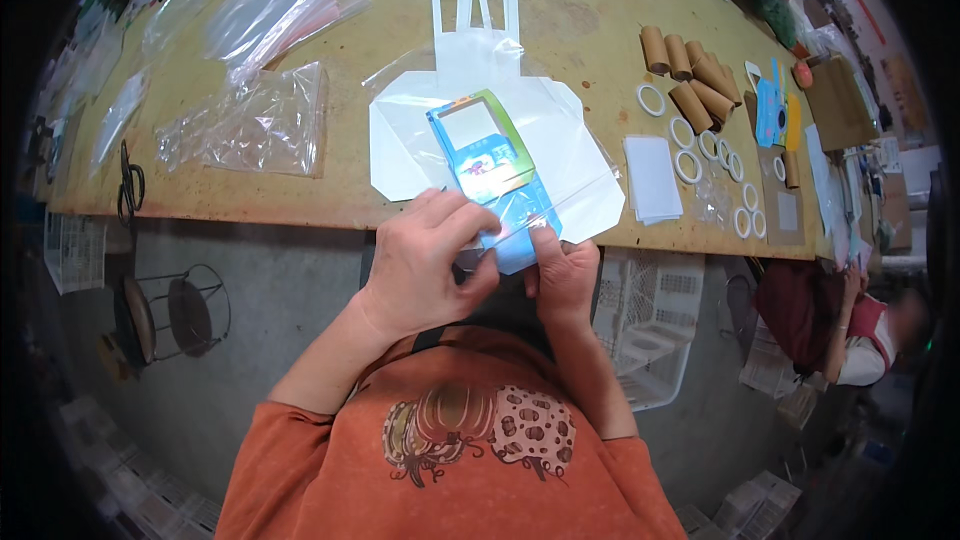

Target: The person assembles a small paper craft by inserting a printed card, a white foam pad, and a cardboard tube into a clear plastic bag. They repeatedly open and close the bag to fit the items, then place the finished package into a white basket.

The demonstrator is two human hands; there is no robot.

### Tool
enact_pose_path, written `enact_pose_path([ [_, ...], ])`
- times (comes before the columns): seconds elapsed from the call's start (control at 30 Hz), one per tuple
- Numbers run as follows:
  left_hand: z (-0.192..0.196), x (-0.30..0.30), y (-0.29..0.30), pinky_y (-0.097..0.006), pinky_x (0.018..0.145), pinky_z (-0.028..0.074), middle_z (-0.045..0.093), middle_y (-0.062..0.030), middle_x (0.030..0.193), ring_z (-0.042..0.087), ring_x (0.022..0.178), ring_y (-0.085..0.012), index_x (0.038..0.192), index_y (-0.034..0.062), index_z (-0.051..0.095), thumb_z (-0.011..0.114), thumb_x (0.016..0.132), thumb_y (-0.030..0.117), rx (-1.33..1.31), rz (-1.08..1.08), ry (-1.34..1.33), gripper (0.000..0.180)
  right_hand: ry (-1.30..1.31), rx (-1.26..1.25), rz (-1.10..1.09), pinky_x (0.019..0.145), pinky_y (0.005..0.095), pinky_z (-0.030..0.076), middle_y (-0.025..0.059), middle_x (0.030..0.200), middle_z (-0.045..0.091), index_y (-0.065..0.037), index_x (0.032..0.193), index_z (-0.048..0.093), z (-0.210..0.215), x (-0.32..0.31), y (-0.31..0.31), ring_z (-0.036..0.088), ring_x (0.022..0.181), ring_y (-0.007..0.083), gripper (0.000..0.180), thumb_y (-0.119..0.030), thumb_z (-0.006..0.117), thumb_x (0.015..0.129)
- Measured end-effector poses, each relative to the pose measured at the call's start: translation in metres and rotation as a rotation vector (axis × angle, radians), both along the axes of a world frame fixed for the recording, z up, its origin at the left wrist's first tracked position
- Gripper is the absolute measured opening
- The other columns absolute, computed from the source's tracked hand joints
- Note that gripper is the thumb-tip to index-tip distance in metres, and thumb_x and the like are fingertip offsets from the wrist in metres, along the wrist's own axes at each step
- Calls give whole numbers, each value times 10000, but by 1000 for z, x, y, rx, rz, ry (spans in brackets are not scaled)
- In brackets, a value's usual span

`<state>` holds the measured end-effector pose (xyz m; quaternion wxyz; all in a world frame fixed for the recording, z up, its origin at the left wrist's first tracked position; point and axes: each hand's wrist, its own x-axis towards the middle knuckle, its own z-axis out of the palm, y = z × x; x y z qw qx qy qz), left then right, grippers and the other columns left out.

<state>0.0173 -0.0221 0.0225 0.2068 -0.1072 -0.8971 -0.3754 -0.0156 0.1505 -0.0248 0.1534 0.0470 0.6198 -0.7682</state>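
A blue and green printed cardboard piece (520,165) with a window lies tilted at the table's front edge, clear film over it. My right hand (567,275) is closed on its lower right corner, thumb on top. At its lower left, my left hand (425,255) is closed on the clear plastic bag (505,230), fingers bent toward the thumb. Beneath lies a flat white die-cut cardboard sheet (400,140), its slotted handle part (475,5) pointing to the far side. The fingers partly hide the lower end of the printed piece.
Clear plastic bags (265,125) and black scissors (130,183) lie left. To the right are cardboard tubes (700,75), white rings (688,166), white cards (652,180) and blue and yellow cut-outs (772,112). Below stand a stool (190,315) and a white crate (655,340); another person (830,320) sits at right.
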Motion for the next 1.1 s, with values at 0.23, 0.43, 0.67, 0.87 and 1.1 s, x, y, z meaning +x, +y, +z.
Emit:
enact_pose_path([
  [0.23,-16,-19,24,-407,784,569,645,-107,916,656,834,-327,1055,55,676,705,759,33,-175,47,99,299,-36,0,93,371,219,330,11,650,628,-36,944,650,2,0,0,468,421,58,245,-244,584,1054],
  [0.43,-16,-19,17,-388,733,563,632,-110,879,658,799,-296,1056,55,680,679,789,2,-224,68,90,272,-36,-26,322,387,216,358,32,697,656,-29,952,648,7,-2,17,500,438,67,306,-273,516,1080],
  [0.67,-14,-27,21,-373,627,546,631,-67,795,654,714,-265,1002,80,713,707,819,44,-92,-7,185,187,56,-29,473,379,234,373,53,704,660,-21,863,645,7,-4,15,502,425,75,363,-252,481,1090],
  [0.87,-6,-18,25,-354,581,539,617,-76,756,656,663,-259,1011,82,728,712,817,42,-37,24,145,198,-35,-128,289,365,230,341,25,648,581,-22,971,610,4,-6,1,481,414,80,170,-114,483,1037],
  [1.1,-2,-26,22,-371,640,523,634,-80,801,647,727,-276,1009,78,745,757,804,20,52,-53,130,213,64,-74,295,433,235,423,45,679,636,19,1075,641,19,-24,1,549,473,95,183,-104,514,1026],
])
